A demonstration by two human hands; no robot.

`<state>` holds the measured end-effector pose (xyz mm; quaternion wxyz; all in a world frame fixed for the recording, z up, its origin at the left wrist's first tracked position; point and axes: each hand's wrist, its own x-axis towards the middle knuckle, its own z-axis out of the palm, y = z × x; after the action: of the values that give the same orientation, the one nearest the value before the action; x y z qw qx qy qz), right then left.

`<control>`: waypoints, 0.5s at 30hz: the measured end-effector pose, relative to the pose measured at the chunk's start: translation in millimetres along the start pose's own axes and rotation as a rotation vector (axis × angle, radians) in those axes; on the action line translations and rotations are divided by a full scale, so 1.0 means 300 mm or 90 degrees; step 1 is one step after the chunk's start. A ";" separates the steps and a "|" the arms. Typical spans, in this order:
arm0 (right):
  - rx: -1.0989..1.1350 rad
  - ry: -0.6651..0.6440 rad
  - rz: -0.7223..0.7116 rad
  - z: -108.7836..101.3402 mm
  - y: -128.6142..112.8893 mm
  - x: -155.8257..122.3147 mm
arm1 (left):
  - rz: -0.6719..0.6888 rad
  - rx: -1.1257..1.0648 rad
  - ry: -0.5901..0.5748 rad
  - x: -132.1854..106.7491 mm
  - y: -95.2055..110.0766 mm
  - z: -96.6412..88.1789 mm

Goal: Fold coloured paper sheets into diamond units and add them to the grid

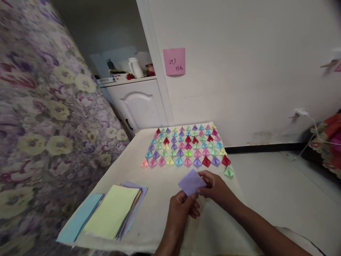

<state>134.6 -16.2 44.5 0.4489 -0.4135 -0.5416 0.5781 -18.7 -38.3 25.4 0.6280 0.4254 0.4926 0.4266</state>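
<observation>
A small purple square of paper [191,182] is held up over the cloth-covered table, turned so that one corner points away from me. My left hand [183,206] pinches its near corner from below. At its right corner, my right hand [213,186] grips it between thumb and fingers. Faint crease lines show on the paper. Beyond both hands lie rows of small folded paper pieces [188,153] in many colours. A single green folded piece [229,172] sits at the right, in front of the last row.
To the left, a stack of coloured paper [114,209] with yellow on top lies beside blue sheets [81,218]. A floral curtain [53,124] hangs along the left. Behind the table [125,161] are a white cabinet [140,101] and a wall with a pink note [174,61].
</observation>
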 end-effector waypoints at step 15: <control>-0.013 0.012 -0.043 0.007 -0.005 -0.006 | 0.089 -0.011 0.096 0.004 0.023 0.025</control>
<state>133.2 -18.5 46.2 0.4692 -0.4050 -0.5567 0.5531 -11.9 -36.2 32.9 0.5613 0.4201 0.5040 0.5044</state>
